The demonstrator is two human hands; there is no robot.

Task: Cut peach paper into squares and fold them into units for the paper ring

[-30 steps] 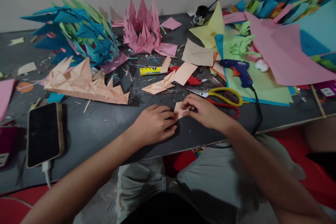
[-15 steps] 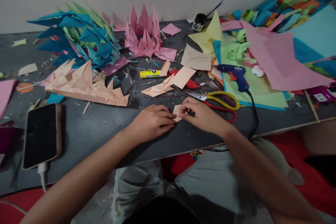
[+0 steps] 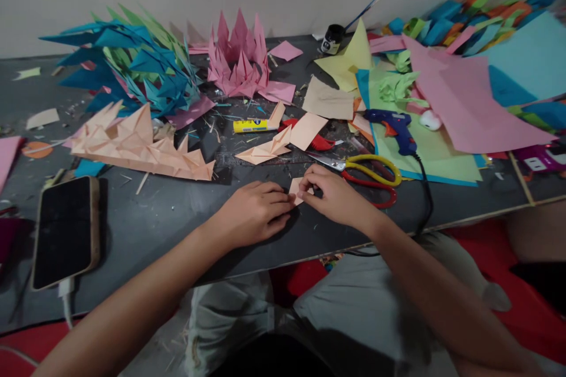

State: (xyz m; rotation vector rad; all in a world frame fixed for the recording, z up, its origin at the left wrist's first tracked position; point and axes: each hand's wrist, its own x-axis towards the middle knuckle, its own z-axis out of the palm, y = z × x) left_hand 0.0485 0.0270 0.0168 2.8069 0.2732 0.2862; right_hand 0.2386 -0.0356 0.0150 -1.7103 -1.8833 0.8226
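Note:
A small folded piece of peach paper point(image 3: 297, 188) lies on the dark table between my hands. The fingertips of my left hand point(image 3: 260, 210) are closed against its left edge, holding it at the tabletop. At the paper's right side, my right hand point(image 3: 329, 191) pinches it between curled fingers and thumb, covering part of it. Just beyond are a folded peach paper piece point(image 3: 265, 149) with pointed ends and a flat peach sheet point(image 3: 308, 131). Scissors point(image 3: 374, 169) with yellow and red handles lie close to my right hand.
A peach origami strip point(image 3: 145, 144), blue-green point(image 3: 141, 65) and pink point(image 3: 239, 65) paper crowns stand behind. A glue stick point(image 3: 250, 125), glue gun point(image 3: 395, 126) with cord, black paint jar point(image 3: 332, 39) and coloured sheets point(image 3: 469, 100) lie around. A charging phone point(image 3: 66, 232) is at left.
My right fingers have shifted slightly on the small peach paper, and both hands stay at it. The whole view has moved a little.

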